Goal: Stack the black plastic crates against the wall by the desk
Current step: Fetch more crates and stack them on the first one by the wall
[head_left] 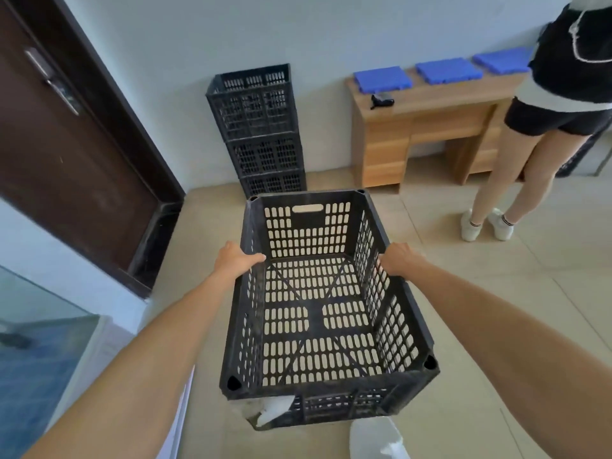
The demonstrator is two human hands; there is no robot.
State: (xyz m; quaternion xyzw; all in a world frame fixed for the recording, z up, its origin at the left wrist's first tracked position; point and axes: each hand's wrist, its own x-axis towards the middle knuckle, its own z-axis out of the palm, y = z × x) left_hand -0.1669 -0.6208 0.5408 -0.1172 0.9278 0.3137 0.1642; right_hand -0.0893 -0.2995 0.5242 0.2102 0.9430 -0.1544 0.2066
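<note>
One crate point(308, 221) is held between the two hands. The left rim is gripped by the left hand point(236, 256) and the right rim by the right hand point(399, 260). The fingers of both are curled tight round the edge. The crate is open side up, and nothing is seen in it. It cannot be told if it is off the floor.

Ahead of the fingers, past the far end of the crate, a stack point(261, 127) is seen against the wall point(298, 34), just beside the desk point(430, 104). Three crates seem to be piled there, so part of the job is judged to be done.

The held crate is not yet on the stack. It is judged that it must be carried forward, lifted over the top one and set down straight. Far to the right of the fingers, behind a person point(563, 61), a dark thing may be one more crate, but that cannot be told.
</note>
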